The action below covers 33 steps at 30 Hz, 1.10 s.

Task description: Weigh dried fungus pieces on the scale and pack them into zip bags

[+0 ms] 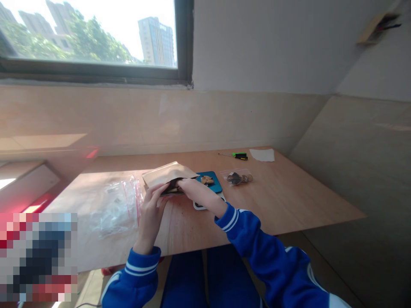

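Hands gripped the paper pouch (168, 174): left hand (153, 207) held its mouth, right hand (192, 190) seemingly reached inside; keeping it level above the worktop (289, 196) looked wise.

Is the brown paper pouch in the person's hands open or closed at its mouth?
Open. The left hand holds the brown paper pouch at its dark, gaping mouth, and the right hand reaches into it.
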Motion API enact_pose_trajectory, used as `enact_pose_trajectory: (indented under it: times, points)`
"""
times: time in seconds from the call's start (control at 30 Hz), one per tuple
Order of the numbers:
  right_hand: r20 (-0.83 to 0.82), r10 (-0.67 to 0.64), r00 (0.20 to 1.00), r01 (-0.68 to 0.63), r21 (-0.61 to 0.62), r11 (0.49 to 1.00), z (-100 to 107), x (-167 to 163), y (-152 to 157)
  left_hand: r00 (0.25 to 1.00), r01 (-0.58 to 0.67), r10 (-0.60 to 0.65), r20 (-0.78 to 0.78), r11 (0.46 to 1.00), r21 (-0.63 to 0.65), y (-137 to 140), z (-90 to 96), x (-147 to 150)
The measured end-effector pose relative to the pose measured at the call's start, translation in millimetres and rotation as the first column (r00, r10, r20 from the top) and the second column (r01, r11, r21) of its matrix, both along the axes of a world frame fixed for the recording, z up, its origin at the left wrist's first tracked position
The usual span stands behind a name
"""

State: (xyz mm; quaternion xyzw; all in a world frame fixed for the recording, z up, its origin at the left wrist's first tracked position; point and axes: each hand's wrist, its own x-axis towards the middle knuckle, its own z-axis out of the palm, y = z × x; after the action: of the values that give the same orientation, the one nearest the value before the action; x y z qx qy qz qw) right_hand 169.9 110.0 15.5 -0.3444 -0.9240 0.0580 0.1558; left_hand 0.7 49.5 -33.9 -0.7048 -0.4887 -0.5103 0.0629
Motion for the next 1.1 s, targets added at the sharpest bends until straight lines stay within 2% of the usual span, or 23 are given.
enact_pose_trajectory:
  times: [0.13,0.23,0.33,0.53,0.63,0.73,0.83,0.9,1.0,1.1]
  points:
    - [-0.075,0.004,0.997,-0.008,-0.053,0.999,17.4,13.0,-8.7,1.000,-0.003,0.003,0.006,1.000,-0.006,0.9,6.0,-1.4]
    - [-0.243,0.001,0.970,-0.031,-0.118,0.993,26.0,24.9,-11.2,1.000,-0.004,0.004,0.014,1.000,-0.004,2.6,11.3,-1.6]
    - [-0.392,-0.002,0.920,-0.072,-0.173,0.982,29.6,34.9,-7.2,1.000,-0.008,0.009,0.028,1.000,-0.016,6.4,17.3,-1.3]
    - [-0.524,-0.020,0.852,-0.092,-0.187,0.978,32.5,42.7,6.9,1.000,0.013,-0.011,0.028,0.998,-0.058,15.1,34.3,-2.3]
    - [-0.627,-0.046,0.777,-0.105,-0.201,0.974,29.6,47.1,13.0,1.000,0.002,-0.001,0.017,0.997,-0.074,17.2,41.6,-4.8]
    - [-0.743,-0.093,0.663,-0.133,-0.239,0.962,22.6,60.1,17.1,1.000,-0.026,0.027,0.007,0.996,-0.082,19.2,45.5,-8.6]
    - [-0.798,-0.184,0.574,-0.058,-0.264,0.963,12.4,82.4,18.5,0.998,-0.061,0.062,0.010,0.993,-0.096,21.3,47.1,-12.0]
    - [-0.747,-0.268,0.608,0.090,-0.270,0.958,4.4,97.8,18.1,0.997,-0.077,0.079,0.017,0.991,-0.106,22.5,47.5,-12.8]
    - [-0.534,-0.370,0.760,0.292,-0.228,0.929,-7.5,111.2,16.0,0.996,-0.079,0.083,0.033,0.991,-0.110,23.9,47.7,-11.5]
    - [-0.261,-0.372,0.891,0.352,-0.123,0.928,-18.2,107.6,13.2,0.997,-0.066,0.071,0.043,0.992,-0.104,24.1,47.3,-9.3]
